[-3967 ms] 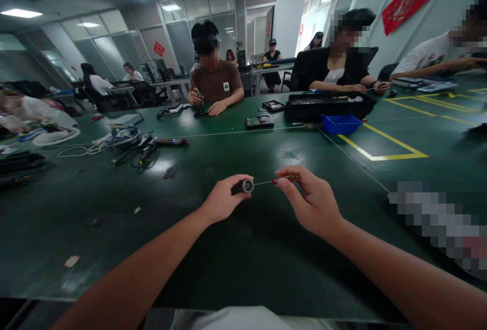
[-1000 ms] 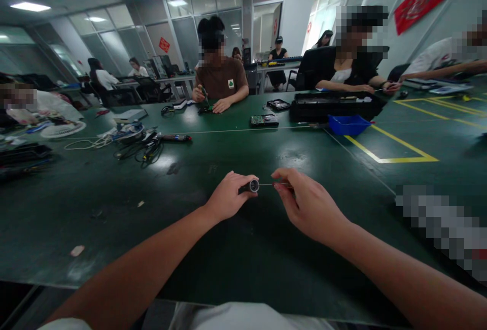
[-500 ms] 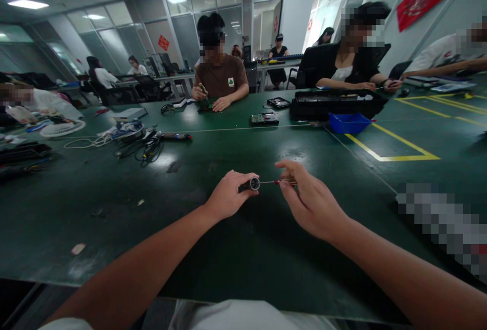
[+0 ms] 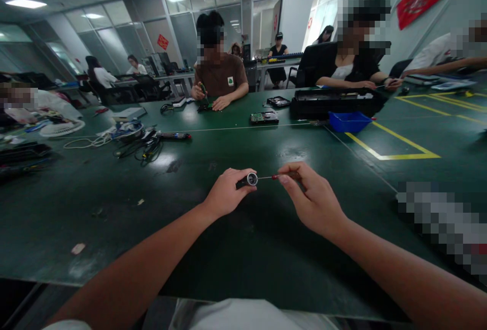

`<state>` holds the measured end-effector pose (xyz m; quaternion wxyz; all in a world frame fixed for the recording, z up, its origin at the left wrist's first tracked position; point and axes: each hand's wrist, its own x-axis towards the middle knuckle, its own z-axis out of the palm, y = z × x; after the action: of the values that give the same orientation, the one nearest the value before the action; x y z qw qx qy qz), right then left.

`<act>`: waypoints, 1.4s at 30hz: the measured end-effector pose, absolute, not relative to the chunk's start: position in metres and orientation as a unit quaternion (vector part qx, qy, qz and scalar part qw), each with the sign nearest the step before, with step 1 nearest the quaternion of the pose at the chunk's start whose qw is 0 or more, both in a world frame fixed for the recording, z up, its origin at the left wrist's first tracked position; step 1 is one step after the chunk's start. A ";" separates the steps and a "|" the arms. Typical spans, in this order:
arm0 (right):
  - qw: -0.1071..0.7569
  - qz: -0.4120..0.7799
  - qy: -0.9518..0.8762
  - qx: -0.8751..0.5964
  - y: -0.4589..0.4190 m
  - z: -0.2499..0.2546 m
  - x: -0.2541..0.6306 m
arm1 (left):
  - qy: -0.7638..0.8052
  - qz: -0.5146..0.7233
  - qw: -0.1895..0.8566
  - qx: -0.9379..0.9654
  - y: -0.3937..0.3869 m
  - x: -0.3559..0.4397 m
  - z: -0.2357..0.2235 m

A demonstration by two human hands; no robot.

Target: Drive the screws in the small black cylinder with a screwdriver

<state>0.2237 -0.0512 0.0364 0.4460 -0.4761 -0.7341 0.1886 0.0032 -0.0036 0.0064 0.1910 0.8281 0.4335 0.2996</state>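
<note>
My left hand [image 4: 227,192] is closed around a short dark cylinder [image 4: 251,179] with a silver ring at its open end, which faces me. Its exact kind I cannot make out. In my right hand [image 4: 312,193] a thin screwdriver [image 4: 274,177] with a red handle lies between thumb and fingers, most of the handle covered by them. The metal shaft points left and its end meets the right side of the cylinder. Both hands are held above the green table [image 4: 228,264].
Across the table sit co-workers, one in a brown shirt [image 4: 232,73]. A blue tray [image 4: 349,122] stands before a long black housing [image 4: 335,104]. A circuit-board device [image 4: 264,117] lies mid-table. Cables [image 4: 146,147] and a cylindrical tool [image 4: 175,136] lie left. A blurred-out object [image 4: 445,223] is at right.
My right fingers have closed in on the screwdriver handle; the raised index finger has come down to it. The cylinder and screwdriver have shifted slightly left and up.
</note>
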 end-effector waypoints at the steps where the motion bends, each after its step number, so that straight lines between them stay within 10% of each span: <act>1: 0.464 0.211 -0.710 -0.486 -0.048 0.036 0.224 | 0.427 0.298 0.190 0.832 -0.004 0.003 0.006; 8: 0.559 0.501 -0.503 -0.429 -0.022 0.029 0.232 | 0.392 0.318 0.170 0.846 -0.004 0.005 0.008; 23: 0.474 0.148 -0.709 -0.500 -0.044 0.033 0.231 | 0.424 0.292 0.159 0.842 -0.004 0.005 0.008; 42: 0.396 0.057 -0.772 -0.495 -0.041 0.036 0.230 | 0.460 0.313 0.232 0.798 -0.001 0.003 0.006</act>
<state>0.2301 -0.0410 0.0357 0.3957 -0.4946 -0.7718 0.0566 0.0025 -0.0013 0.0065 0.2318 0.7979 0.4604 0.3126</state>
